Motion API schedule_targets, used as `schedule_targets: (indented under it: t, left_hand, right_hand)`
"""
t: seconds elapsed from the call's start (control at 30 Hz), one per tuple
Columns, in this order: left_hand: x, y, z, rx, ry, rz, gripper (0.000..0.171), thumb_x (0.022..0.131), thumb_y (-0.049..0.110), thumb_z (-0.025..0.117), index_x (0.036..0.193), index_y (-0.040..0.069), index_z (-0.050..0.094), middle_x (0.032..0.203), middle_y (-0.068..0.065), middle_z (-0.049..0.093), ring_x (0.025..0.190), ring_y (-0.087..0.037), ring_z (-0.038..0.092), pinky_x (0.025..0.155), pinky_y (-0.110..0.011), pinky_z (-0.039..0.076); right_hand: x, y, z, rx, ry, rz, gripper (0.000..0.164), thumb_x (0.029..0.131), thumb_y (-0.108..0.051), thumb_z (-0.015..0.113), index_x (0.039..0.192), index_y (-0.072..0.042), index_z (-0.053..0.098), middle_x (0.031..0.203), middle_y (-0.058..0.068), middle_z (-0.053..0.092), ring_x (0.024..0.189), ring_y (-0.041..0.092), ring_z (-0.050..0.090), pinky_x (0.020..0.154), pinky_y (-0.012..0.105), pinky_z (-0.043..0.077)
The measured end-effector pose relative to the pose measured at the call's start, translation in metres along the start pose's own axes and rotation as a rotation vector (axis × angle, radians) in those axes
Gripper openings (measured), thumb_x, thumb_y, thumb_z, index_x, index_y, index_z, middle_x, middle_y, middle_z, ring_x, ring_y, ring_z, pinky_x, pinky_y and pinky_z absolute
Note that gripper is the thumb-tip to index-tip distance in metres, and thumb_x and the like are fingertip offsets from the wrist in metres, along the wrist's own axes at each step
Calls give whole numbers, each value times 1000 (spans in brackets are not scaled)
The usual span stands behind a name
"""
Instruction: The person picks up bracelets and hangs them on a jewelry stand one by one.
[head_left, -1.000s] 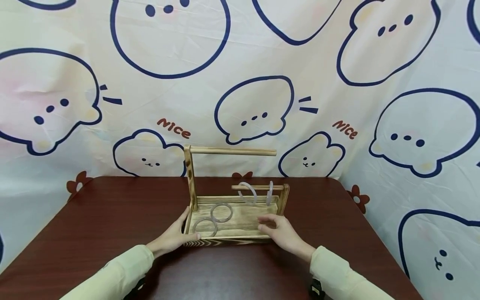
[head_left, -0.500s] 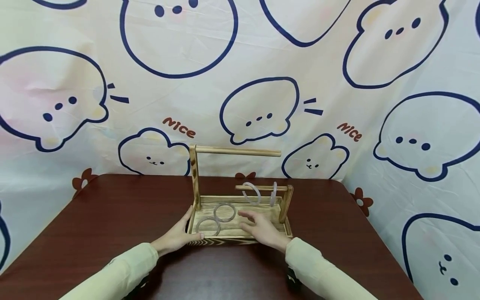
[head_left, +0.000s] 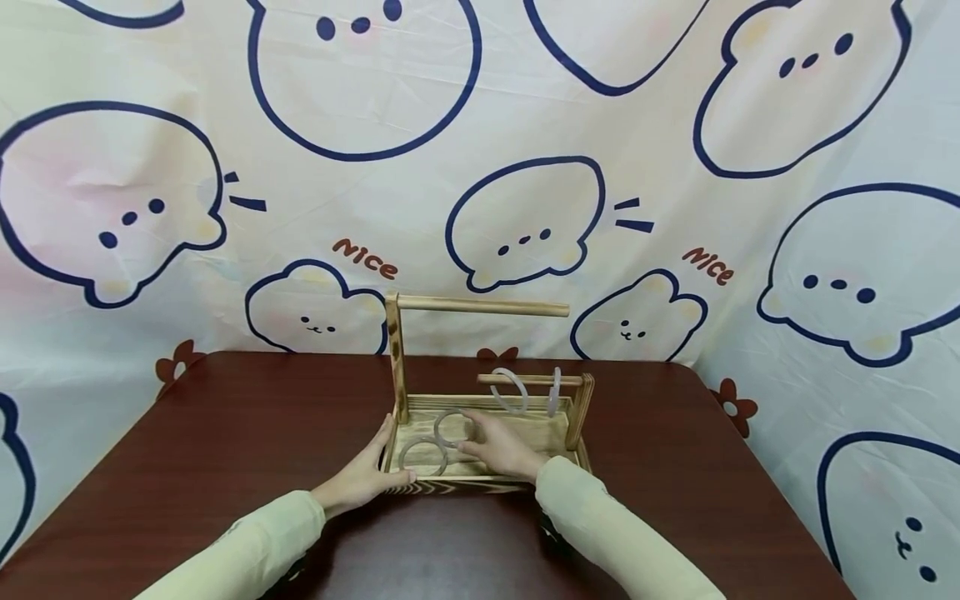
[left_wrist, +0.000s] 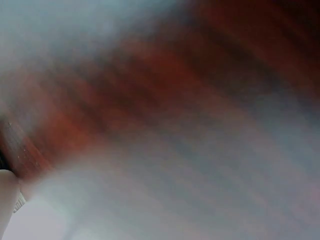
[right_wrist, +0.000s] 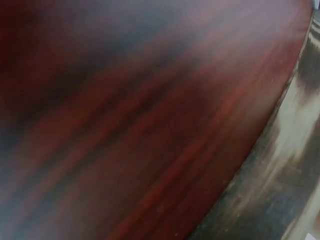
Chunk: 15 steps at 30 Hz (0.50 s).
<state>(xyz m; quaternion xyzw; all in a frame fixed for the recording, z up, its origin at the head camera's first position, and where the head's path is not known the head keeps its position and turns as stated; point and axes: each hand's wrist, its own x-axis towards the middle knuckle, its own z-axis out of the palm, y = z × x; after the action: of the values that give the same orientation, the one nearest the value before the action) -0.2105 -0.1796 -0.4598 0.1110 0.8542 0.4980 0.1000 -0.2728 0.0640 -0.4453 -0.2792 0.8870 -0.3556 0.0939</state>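
Note:
In the head view a wooden jewelry stand [head_left: 517,481] has a shallow tray and two horizontal bars. My left hand [head_left: 363,477] grips the tray's front left corner, with the thumb over the front rim. Two pale translucent bangles lie at the tray's left: a front bangle [head_left: 405,457] and a rear bangle [head_left: 437,427], next to each other. My right hand [head_left: 501,446] reaches over the tray, fingertips and thumb at opposite sides of the rear bangle, hiding its right part. On the lower bar [head_left: 536,379] hang a left bangle [head_left: 512,407] and a right bangle [head_left: 554,393].
The upper bar [head_left: 487,307] extends right from a tall post [head_left: 397,358] at the stand's left. A shorter post [head_left: 581,412] carries the lower bar. A dark reddish-brown table [head_left: 247,433] surrounds the stand, with a printed cloth [head_left: 510,100] behind it.
My right hand has moved left across the tray, from beside its right end to the rear bangle, and its fingers have come down around it. The left hand has stayed at the corner.

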Motion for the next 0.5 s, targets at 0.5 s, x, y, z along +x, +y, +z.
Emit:
schedule_targets:
  t: [0.5]
  left_hand:
    - [-1, -1, 0, -12, 4, 9, 104, 80, 25, 71, 148, 10, -6, 154, -12, -11, 139, -34, -8, 108, -55, 10]
  right_hand:
    - [19, 5, 8, -150, -21, 64, 62, 88, -31, 60, 140, -5, 36, 135, 13, 46, 120, 29, 48, 96, 43, 40]
